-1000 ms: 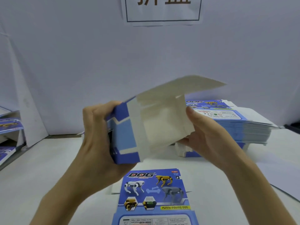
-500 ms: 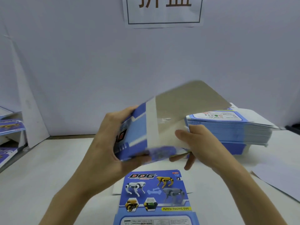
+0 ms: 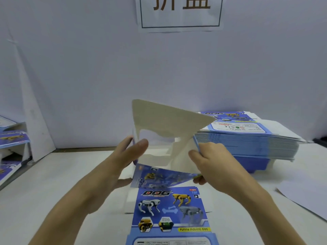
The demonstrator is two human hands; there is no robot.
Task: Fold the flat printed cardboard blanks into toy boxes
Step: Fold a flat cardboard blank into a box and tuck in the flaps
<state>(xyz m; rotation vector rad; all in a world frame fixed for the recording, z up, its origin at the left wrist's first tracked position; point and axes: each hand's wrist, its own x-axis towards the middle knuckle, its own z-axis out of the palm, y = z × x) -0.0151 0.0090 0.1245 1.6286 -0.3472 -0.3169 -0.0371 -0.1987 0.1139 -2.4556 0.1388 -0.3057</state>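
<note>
A half-folded cardboard box hangs in the air at the centre, its open white inside facing me and a wide flap raised at the top. My left hand holds its left wall, thumb on the inside and fingers behind. My right hand grips its right wall, thumb inside. The blue printed dog panel shows along the box's underside. A flat printed blank lies on the table just below the box.
A tall stack of flat blanks sits on the white table at the right. More printed boxes stand at the left edge. A white sheet lies at the far right. A paper sign hangs on the wall.
The box has turned in my hands from its blue side facing me to its open white inside facing me. The top flap has swung up, and both hands have shifted their hold.
</note>
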